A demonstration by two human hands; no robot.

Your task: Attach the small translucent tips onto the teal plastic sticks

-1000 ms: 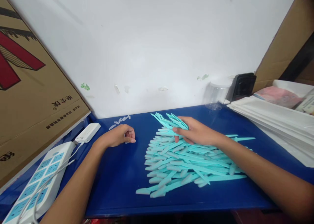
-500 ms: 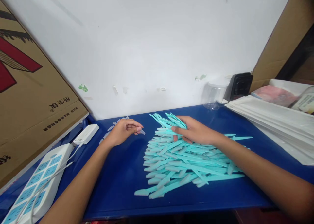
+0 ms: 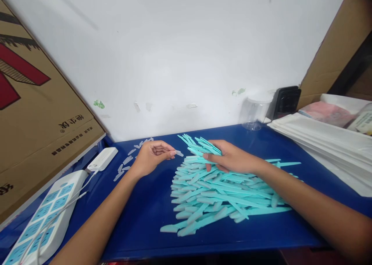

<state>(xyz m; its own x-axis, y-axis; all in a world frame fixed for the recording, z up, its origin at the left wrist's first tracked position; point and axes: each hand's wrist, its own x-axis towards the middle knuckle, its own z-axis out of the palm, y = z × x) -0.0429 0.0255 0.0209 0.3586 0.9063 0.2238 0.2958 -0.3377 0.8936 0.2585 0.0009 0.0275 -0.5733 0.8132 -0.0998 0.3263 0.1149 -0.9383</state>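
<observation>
Between the thumb and fingertips of my left hand [image 3: 155,156] is a small translucent blade cap [image 3: 179,153], its tip pointing right. My right hand [image 3: 228,156] is closed around a bunch of turquoise eyebrow razors [image 3: 207,145], their thin ends fanned toward the upper left. The cap is just short of the bunch, apart from it. Below my right hand spreads a big pile of similar turquoise razors [image 3: 209,195], most with pale covered ends facing left. More loose translucent caps [image 3: 126,161] lie scattered behind and left of my left hand.
A white power strip [image 3: 55,210] with cables and a white charger [image 3: 102,159] line the left of the blue table [image 3: 139,226]. A printed cardboard box [image 3: 43,114] leans there. Back right are a clear jar [image 3: 255,112], a black container [image 3: 286,102] and stacked white sheets [image 3: 314,141].
My left hand has moved right with the cap, closer to the razors in my right hand, uncovering more of the loose caps. My right hand has hardly moved.
</observation>
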